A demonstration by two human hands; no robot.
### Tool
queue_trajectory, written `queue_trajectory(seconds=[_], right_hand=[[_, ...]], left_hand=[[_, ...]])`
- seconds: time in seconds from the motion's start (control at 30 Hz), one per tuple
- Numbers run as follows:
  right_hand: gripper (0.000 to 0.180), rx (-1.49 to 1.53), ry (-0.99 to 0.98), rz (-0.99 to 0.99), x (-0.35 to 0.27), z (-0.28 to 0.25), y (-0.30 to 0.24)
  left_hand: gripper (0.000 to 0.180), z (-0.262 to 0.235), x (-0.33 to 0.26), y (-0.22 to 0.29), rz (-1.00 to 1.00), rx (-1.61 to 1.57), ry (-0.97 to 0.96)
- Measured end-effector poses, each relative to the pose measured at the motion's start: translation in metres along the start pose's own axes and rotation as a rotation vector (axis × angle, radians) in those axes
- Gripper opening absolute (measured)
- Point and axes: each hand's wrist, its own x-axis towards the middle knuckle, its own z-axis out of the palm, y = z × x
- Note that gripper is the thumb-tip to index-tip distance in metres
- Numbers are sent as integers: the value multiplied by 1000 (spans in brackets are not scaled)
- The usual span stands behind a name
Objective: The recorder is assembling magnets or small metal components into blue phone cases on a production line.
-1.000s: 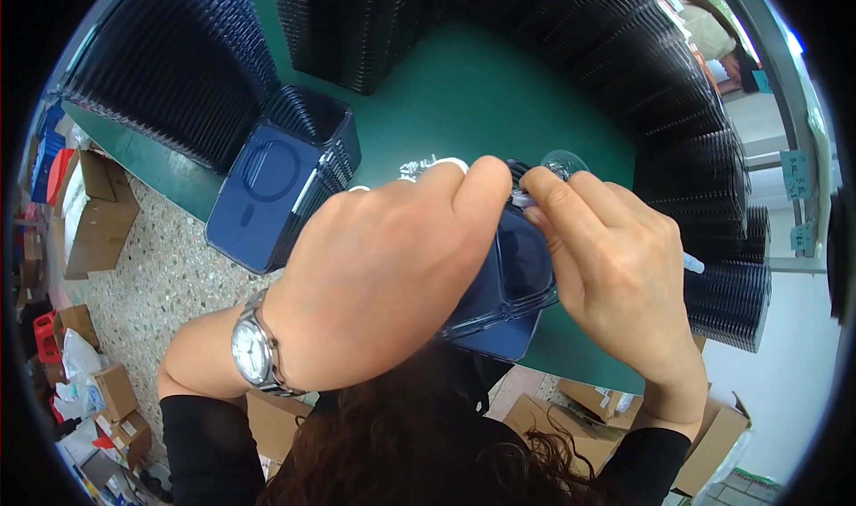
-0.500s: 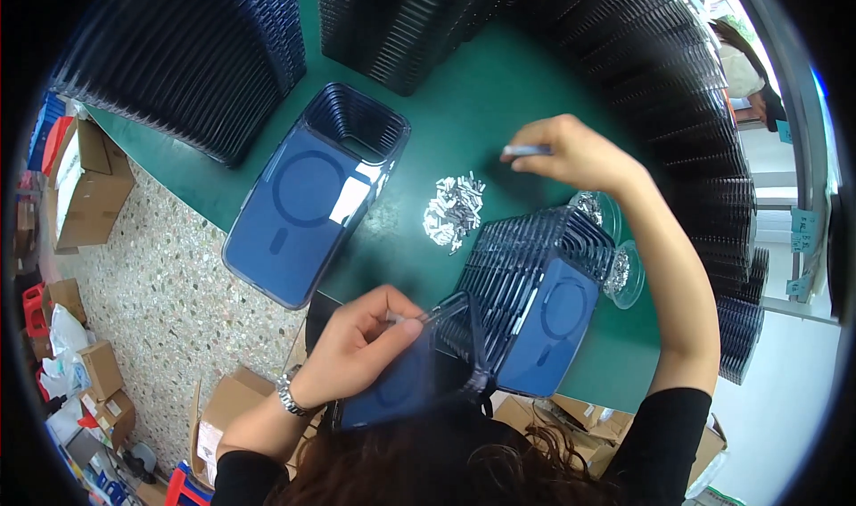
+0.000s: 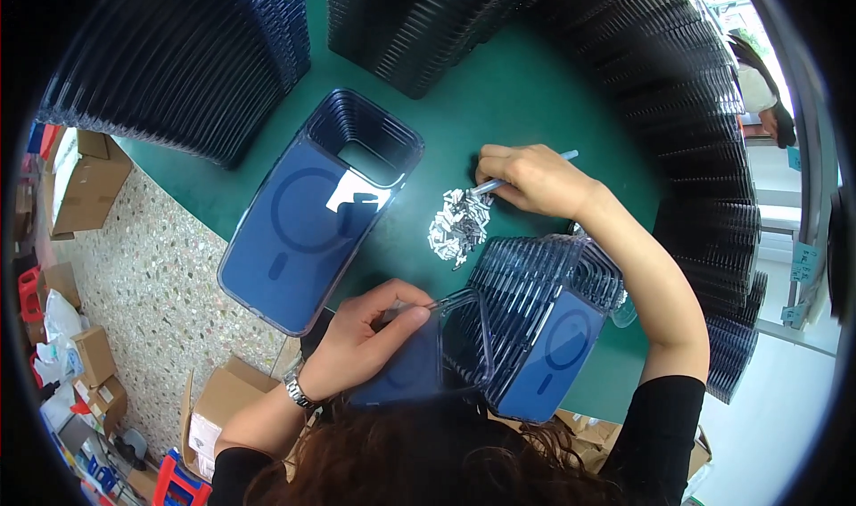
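Observation:
My left hand (image 3: pixel 370 337) is closed on the edge of a dark-rimmed translucent blue phone case (image 3: pixel 401 372), pinching it near a corner between thumb and fingers. Part of this case is hidden by hair at the lower edge. My right hand (image 3: pixel 535 181) grips a slim pale pen-like tool (image 3: pixel 568 156). The tool's tip meets the top of a heap of small silver and white pieces (image 3: pixel 458 230) on the green table. Right of the held case leans a stack of phone cases (image 3: pixel 544 363), and a taller nested stack (image 3: pixel 285 256) lies left of the heap.
High rows of stacked cases (image 3: pixel 169 60) and dark stacks (image 3: pixel 410 24) line the table's far side, curving along the right (image 3: pixel 687 140). A clear dish (image 3: pixel 624 313) peeks out behind my right forearm. Cardboard boxes (image 3: pixel 94 181) stand on the speckled floor (image 3: pixel 169 265).
My right hand has come down and left with the tool, from above the table to the heap. My left hand keeps its pinch on the phone case, which has shifted slightly.

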Motion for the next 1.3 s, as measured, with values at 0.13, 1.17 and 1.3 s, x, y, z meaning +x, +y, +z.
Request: queue_trajectory(seconds=[0.13,1.17,1.3], right_hand=[[16,110,144,92,-16,-6,9],[27,-355,414,42,-142,-71,-187],[30,-351,447,94,-153,-75,-192]], left_hand=[[17,4,6,14,42,49,35],[9,71,17,125,688,796,16],[13,76,16,129,722,996,68]])
